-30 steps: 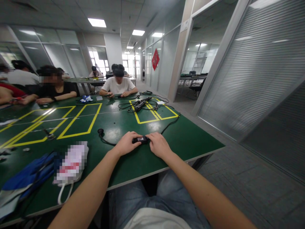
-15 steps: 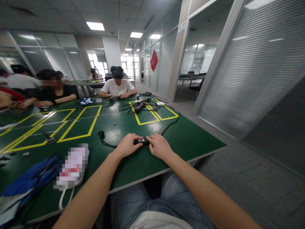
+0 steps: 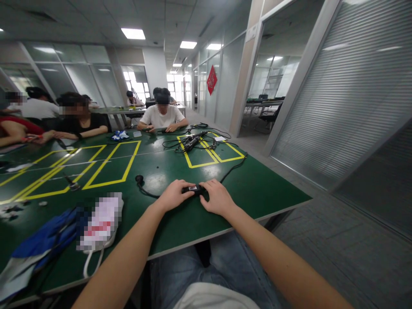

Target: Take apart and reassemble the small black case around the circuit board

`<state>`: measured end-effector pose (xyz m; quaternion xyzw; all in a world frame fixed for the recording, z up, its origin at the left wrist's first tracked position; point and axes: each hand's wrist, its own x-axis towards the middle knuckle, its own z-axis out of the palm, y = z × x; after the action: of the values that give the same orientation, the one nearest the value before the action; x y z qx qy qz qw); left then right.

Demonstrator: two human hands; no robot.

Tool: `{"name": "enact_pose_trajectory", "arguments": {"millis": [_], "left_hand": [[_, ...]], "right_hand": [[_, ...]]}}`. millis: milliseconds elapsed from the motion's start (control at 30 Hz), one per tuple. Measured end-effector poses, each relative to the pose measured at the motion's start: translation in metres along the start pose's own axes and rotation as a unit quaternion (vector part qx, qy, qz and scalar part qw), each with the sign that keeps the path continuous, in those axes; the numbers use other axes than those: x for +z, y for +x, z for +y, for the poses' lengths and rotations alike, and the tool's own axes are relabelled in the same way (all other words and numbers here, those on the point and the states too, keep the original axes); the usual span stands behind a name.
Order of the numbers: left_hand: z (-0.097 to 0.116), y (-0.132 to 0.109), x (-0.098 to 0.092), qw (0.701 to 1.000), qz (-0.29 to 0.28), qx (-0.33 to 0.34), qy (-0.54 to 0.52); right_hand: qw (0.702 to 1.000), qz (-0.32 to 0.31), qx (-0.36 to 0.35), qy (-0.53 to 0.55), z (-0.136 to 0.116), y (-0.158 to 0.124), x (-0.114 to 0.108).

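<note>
On the near part of the green table, my left hand [image 3: 176, 195] and my right hand [image 3: 216, 196] close around a small black corded device [image 3: 193, 189] with a pale label on top. The left fingers and thumb grip its left end. At the other end my right thumb and fingers are bent around it. One black cable runs from the left side to a black plug [image 3: 139, 180] lying on the table. Another black cable [image 3: 232, 169] leads away past my right hand. The device's underside and ends are hidden by my fingers.
Tangled black cables and tools [image 3: 193, 141] lie within yellow tape outlines farther back. At the left are blue gloves [image 3: 45, 240], a blurred white-and-pink item [image 3: 101, 221] and small loose parts [image 3: 11, 209]. A person in a white shirt [image 3: 162, 116] sits opposite; others sit left.
My right fingers have shifted slightly on the device's right end, with the thumb lower. Both hands keep hold of it. The view has turned a little to the left.
</note>
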<state>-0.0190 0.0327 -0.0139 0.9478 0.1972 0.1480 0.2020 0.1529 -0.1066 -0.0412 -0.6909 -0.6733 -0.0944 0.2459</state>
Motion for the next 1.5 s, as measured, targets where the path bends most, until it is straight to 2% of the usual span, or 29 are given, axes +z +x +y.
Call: {"name": "enact_pose_trajectory", "arguments": {"millis": [700,1100,1300,1500], "left_hand": [[0.0033,-0.0039,0.0018,0.998,0.031,0.029,0.048],[0.0051,-0.0035,0.0012,0.998,0.023,0.038,0.036],[0.0064,-0.0025,0.0021,0.998,0.033,0.049,0.038],[0.0061,-0.0024,0.0008,0.999,0.016,0.035,0.032]], "right_hand": [[0.999,0.007,0.016,0.034,0.0024,0.0009,0.0026],[0.998,0.029,0.024,0.047,0.0071,-0.0004,0.0064],[0.999,0.023,0.013,0.043,0.0093,-0.001,0.0045],[0.998,0.007,0.019,0.055,0.0101,0.0007,0.0039]]}}
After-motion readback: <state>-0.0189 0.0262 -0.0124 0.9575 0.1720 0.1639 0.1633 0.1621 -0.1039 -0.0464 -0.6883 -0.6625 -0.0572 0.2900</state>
